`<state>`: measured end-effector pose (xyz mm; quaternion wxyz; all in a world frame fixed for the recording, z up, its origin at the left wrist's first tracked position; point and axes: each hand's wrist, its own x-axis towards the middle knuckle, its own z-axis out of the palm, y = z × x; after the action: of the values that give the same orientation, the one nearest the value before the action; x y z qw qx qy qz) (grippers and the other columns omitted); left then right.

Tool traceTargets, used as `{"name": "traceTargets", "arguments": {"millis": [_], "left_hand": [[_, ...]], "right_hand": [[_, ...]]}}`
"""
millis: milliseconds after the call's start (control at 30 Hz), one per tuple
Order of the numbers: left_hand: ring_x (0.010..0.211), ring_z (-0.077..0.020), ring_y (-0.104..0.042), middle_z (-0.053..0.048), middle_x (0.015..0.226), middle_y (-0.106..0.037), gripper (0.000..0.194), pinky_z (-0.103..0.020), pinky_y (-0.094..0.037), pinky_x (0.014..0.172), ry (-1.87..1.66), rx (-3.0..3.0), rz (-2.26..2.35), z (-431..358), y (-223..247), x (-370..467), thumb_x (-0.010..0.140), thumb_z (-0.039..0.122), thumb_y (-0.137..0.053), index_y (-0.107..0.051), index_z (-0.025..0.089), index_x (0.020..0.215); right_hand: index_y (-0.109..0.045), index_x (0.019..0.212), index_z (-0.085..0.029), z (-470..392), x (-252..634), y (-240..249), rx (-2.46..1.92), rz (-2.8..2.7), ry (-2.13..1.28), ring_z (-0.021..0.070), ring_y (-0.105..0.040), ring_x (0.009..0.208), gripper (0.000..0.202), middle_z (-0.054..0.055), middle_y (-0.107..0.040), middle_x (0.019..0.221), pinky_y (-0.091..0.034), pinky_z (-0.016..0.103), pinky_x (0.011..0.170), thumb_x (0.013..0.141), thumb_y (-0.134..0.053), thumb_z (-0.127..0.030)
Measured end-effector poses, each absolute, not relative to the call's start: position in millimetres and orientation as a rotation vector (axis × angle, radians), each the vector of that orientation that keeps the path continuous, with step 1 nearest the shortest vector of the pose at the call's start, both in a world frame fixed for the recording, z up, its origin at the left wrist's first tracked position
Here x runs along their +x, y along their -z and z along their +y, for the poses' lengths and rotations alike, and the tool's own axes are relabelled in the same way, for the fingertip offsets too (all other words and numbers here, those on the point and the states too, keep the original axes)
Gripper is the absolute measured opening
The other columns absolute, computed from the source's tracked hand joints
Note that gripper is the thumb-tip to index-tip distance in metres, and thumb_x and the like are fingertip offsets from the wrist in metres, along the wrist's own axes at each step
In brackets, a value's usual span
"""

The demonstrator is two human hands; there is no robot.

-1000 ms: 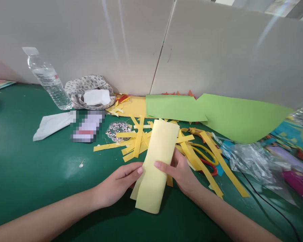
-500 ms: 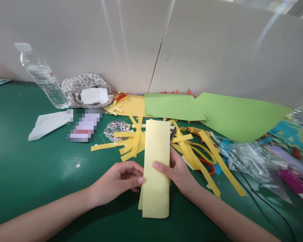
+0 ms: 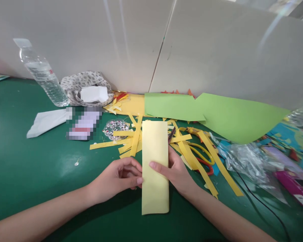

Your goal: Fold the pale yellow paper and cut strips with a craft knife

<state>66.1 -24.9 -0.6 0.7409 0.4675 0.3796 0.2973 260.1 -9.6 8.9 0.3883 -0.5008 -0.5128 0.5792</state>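
A pale yellow folded paper (image 3: 155,195) stands upright in front of me as a tall, narrow rectangle. My right hand (image 3: 175,171) holds it from the right, thumb flat across the front and the other fingers hidden behind. At the left edge, my left hand (image 3: 122,176) has curled fingers, with thumb and fingertips closed on the paper's border. Behind the paper, yellow paper strips (image 3: 135,136) lie scattered on the table. Scissors with yellow and red handles (image 3: 204,153) rest partly under strips at the right.
The green table (image 3: 40,168) meets a grey partition (image 3: 204,50). Along it are a water bottle (image 3: 44,75), a spotted cloth pouch (image 3: 78,82) and green paper sheets (image 3: 237,117). A clear round case (image 3: 116,129) sits left of centre. Crumpled plastic (image 3: 252,158) and a black cord (image 3: 262,205) lie right.
The folded paper has shifted slightly left, and the back layer that stuck out at its lower left now lines up with the front. Both hands keep their hold.
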Motion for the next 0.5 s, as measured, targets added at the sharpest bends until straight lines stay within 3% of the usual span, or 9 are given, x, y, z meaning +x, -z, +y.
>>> {"name": "traceTargets", "arguments": {"millis": [300,500], "left_hand": [[0.068,-0.0090,-0.056,0.003,0.074,-0.056,0.017,-0.018,-0.049,0.055,-0.821,1.088,0.917,-21.7,0.8,62.0,0.075,0.031,-0.068,-0.058,0.017,0.077],[0.069,-0.0084,-0.056,0.003,0.080,-0.054,0.022,-0.019,-0.051,0.055,-0.839,1.023,0.923,-21.3,1.6,62.8,0.071,0.029,-0.071,-0.054,0.017,0.080]], "right_hand": [[-0.052,0.110,-0.023,-12.0,259.6,-9.8,-1.191,-1.343,-1.706,0.0222,-0.065,0.093,0.044,0.005,-0.066,0.105,-0.055,0.033,0.074,0.074,-0.068,-0.041],[-0.052,0.111,-0.022,-12.7,257.9,-13.1,-1.187,-1.321,-1.703,0.0240,-0.064,0.096,0.047,0.006,-0.065,0.107,-0.055,0.036,0.076,0.072,-0.070,-0.040]]}}
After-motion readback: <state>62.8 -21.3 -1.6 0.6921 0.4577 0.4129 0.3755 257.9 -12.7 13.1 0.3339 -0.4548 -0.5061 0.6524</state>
